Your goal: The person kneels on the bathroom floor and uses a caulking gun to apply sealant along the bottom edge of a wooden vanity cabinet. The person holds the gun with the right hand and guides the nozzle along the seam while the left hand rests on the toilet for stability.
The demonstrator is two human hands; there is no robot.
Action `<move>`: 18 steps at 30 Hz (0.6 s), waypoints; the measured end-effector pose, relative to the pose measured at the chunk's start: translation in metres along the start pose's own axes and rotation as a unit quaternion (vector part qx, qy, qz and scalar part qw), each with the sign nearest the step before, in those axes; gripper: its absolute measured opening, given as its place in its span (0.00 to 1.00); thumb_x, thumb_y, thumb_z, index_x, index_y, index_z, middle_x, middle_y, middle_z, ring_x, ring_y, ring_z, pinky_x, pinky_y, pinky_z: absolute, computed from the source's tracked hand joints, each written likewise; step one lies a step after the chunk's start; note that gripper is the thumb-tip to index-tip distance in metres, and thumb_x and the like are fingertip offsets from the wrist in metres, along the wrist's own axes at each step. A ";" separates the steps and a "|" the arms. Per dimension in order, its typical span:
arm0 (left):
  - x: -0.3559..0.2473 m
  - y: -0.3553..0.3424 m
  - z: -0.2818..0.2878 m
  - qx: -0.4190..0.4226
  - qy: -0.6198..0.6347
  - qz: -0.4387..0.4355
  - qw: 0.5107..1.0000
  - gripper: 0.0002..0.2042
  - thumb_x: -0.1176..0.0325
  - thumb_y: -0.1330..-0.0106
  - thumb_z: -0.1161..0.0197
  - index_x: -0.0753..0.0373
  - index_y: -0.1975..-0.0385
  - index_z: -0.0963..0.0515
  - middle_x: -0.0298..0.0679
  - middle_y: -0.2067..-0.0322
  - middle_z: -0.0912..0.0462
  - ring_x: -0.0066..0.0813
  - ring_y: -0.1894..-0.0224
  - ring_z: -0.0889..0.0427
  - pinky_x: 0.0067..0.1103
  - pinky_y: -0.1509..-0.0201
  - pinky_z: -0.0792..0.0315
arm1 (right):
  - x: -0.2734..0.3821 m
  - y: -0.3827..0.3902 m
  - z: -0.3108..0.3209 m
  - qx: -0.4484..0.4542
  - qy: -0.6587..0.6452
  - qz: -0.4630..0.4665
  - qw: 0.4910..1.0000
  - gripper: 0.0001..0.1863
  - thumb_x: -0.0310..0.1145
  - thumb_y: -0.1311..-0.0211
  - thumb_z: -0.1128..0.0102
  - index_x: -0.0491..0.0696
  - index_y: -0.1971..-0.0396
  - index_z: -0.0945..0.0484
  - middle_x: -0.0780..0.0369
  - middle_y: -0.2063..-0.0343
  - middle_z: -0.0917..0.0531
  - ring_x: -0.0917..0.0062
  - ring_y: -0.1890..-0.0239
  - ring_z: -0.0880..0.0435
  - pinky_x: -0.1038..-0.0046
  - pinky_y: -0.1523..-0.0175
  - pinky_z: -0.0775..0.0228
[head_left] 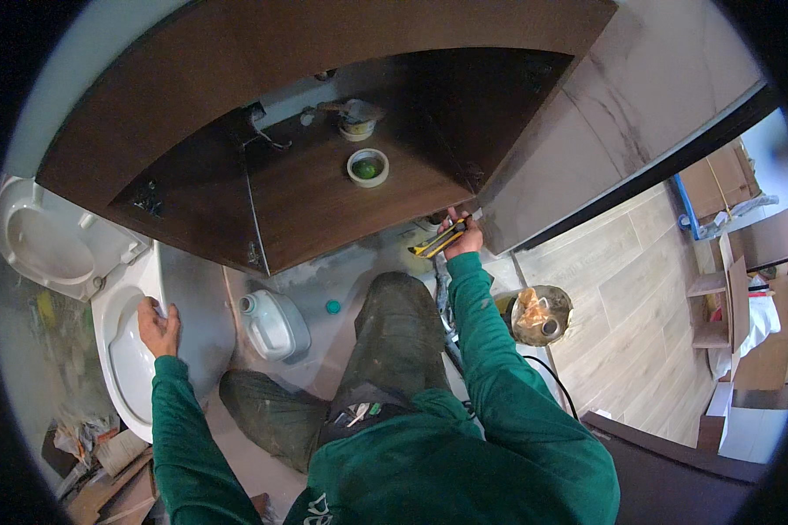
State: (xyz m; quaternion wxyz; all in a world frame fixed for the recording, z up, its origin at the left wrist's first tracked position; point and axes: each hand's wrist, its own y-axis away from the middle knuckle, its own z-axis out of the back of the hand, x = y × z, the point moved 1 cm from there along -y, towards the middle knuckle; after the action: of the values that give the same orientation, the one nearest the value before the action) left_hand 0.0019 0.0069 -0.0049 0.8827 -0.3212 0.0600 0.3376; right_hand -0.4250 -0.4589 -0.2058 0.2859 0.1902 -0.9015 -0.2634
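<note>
My left hand (158,329) rests with curled fingers gripping the rim of a white toilet (130,385), whose raised seat and lid (48,232) lie behind it. My right hand (461,234) holds a yellow-and-black utility knife (433,244) at the lower right front edge of an open brown cabinet (333,227). Its blade end is too small to make out. Inside the cabinet stand a white round tub with green contents (368,168) and another small tub (357,129) with a tool on it.
A white jerrycan (276,331) and a teal cap (333,307) are on the floor by my knees. To my right are a dirty bucket (543,319), a hose, a tiled floor (613,306) and wooden boards (727,315). Scrap wood (105,481) lies at lower left.
</note>
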 end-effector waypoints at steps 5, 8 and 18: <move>0.001 -0.001 -0.001 0.012 -0.019 0.039 0.999 0.16 0.68 0.49 0.32 0.65 0.63 0.29 0.44 0.68 0.27 0.43 0.66 0.26 0.29 0.58 0.31 | 0.005 0.003 0.014 0.048 0.082 -0.059 0.994 0.12 0.40 0.27 0.64 0.57 0.52 0.31 0.57 0.58 0.17 0.67 0.76 0.23 0.66 0.71 0.28; 0.004 -0.002 -0.002 0.027 -0.033 0.068 0.997 0.17 0.68 0.49 0.32 0.65 0.62 0.29 0.44 0.67 0.26 0.42 0.66 0.26 0.29 0.58 0.31 | 0.019 0.002 0.021 0.095 0.223 -0.065 0.968 0.14 0.37 0.27 0.63 0.56 0.46 0.36 0.56 0.58 0.17 0.70 0.76 0.23 0.66 0.73 0.27; 0.006 -0.002 -0.003 0.026 0.007 0.073 0.997 0.17 0.68 0.48 0.32 0.65 0.62 0.30 0.43 0.68 0.27 0.39 0.67 0.28 0.26 0.57 0.31 | 0.060 -0.004 0.009 0.088 0.254 -0.097 0.958 0.14 0.33 0.30 0.61 0.57 0.46 0.36 0.61 0.70 0.22 0.68 0.74 0.21 0.65 0.72 0.26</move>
State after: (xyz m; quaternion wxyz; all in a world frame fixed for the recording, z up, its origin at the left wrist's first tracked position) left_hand 0.0078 0.0071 -0.0079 0.8637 -0.2949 0.0979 0.3969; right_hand -0.4753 -0.4881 -0.1890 0.4609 0.3618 -0.7959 -0.1520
